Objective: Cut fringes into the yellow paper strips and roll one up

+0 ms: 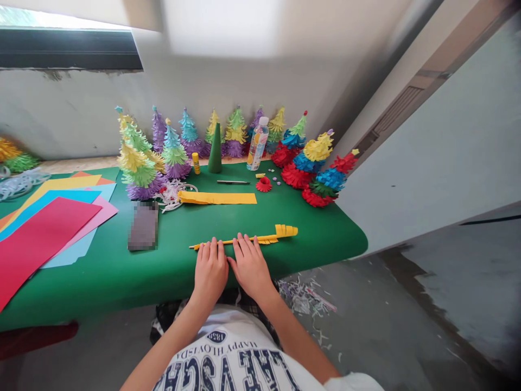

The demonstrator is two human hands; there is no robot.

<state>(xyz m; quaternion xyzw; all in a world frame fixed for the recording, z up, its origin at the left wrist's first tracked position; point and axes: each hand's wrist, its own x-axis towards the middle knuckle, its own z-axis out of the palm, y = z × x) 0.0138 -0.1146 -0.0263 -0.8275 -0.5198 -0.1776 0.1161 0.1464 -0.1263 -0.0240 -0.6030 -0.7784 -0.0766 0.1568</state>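
Observation:
A fringed yellow paper strip (268, 239) is wound along a thin stick (191, 247), whose pale tip sticks out at the left. My left hand (210, 269) lies flat over the left part of this roll, fingers stretched out. Close beside it, my right hand (250, 263) presses on the middle with its fingers extended and slightly apart. The strip's cut fringe stands up loosely at the right end. Behind the roll lies another yellow strip (222, 198), with a pen (233, 182) beyond it.
Several fringed paper trees (140, 168) line the back, around a green cone (215, 152), a glue stick (196, 163) and a bottle (258, 145). A red paper ring (264, 184) lies near the right trees. A phone (143, 226) and coloured sheets (52, 228) are at left.

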